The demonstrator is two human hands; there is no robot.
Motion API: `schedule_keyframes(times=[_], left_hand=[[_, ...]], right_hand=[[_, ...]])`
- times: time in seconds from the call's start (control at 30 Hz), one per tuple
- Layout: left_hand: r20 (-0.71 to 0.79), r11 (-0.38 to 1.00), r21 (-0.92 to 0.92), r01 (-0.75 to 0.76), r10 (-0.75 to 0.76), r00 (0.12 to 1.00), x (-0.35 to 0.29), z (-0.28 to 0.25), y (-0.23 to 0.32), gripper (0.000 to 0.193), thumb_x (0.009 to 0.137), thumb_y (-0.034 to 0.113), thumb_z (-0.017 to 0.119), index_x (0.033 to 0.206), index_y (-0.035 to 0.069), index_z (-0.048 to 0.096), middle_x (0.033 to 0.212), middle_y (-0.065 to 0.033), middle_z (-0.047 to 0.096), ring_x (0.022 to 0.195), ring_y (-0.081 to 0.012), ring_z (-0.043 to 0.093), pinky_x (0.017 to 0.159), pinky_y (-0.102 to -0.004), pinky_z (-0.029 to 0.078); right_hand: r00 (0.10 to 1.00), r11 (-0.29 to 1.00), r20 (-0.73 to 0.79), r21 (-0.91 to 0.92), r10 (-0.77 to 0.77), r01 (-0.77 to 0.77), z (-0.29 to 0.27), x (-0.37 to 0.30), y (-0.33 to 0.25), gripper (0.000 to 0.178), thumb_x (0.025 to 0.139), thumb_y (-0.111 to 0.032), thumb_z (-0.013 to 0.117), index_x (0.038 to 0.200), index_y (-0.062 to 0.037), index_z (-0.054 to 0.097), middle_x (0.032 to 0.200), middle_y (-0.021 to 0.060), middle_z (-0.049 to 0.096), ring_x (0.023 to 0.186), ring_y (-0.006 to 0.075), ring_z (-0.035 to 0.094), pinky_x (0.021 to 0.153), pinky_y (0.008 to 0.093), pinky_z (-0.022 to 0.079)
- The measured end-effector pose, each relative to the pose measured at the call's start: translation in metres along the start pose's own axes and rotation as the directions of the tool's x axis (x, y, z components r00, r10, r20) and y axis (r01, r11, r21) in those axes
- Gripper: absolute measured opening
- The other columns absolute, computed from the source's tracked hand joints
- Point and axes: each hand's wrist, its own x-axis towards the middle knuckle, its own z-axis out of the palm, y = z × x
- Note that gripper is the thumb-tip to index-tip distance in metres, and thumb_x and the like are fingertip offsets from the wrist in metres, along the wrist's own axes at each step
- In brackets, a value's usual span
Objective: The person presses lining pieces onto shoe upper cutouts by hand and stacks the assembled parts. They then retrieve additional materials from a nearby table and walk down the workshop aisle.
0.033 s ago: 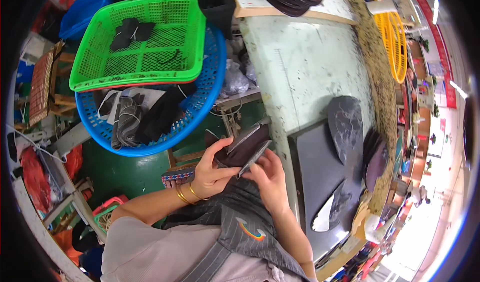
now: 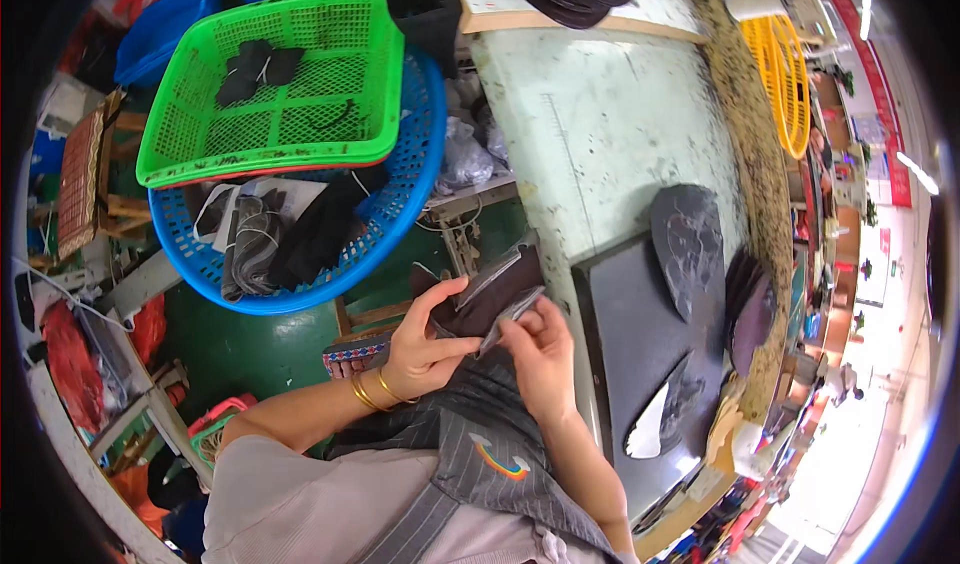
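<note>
baskets point(image 2: 270, 84) glossy plastic mesh | pieces point(image 2: 495, 294) matt dark cloth | table point(image 2: 610, 114) smooth, scuffed | bangles point(image 2: 368, 392) shiny metal

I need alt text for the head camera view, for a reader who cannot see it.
Seen from above, a person's left hand and right hand hold a stack of dark brown flat pieces beside a pale green worktable. To the left, a green basket sits on a blue basket.
</note>
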Motion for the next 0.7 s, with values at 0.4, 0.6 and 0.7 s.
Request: schedule_keyframes(times=[0.4, 0.6, 0.7], left_hand=[[0.449, 0.336, -0.442, 0.832, -0.720, 0.529, 0.033, 0.027, 0.027, 0.008, 0.085, 0.014, 0.067, 0.088, 0.007, 0.063, 0.080, 0.0048, 0.059, 0.076, -0.0017, 0.052, 0.069, -0.0191, 0.040], [0.614, 0.138, -0.433, 0.891, -0.678, 0.404, 0.026, 0.045, 0.037, 0.012, 0.092, 0.017, 0.057, 0.097, 0.006, 0.062, 0.088, 0.0043, 0.059, 0.075, -0.0030, 0.051, 0.069, -0.0209, 0.043], [0.690, 0.156, -0.371, 0.915, -0.614, 0.384, 0.027, 0.049, 0.039, 0.016, 0.093, 0.016, 0.055, 0.105, 0.005, 0.058, 0.093, 0.0025, 0.058, 0.079, -0.0036, 0.052, 0.072, -0.0222, 0.046]], right_hand=[[0.995, 0.930, -0.094, 0.368, 0.028, 0.008, -0.061, -0.064, 0.004, 0.029, 0.089, 0.000, 0.039, 0.114, 0.0034, 0.053, 0.119, 0.0140, 0.057, 0.111, 0.0234, 0.054, 0.094, 0.0362, 0.044], [0.956, 0.887, -0.292, 0.440, -0.004, 0.138, -0.062, -0.073, -0.003, 0.031, 0.092, -0.004, 0.037, 0.120, 0.0019, 0.048, 0.119, 0.0125, 0.055, 0.110, 0.0214, 0.054, 0.095, 0.0360, 0.044], [0.940, 0.910, -0.334, 0.367, -0.064, 0.192, -0.068, -0.075, -0.006, 0.032, 0.093, -0.006, 0.039, 0.123, 0.0012, 0.045, 0.119, 0.0121, 0.055, 0.110, 0.0189, 0.054, 0.094, 0.0335, 0.044]])
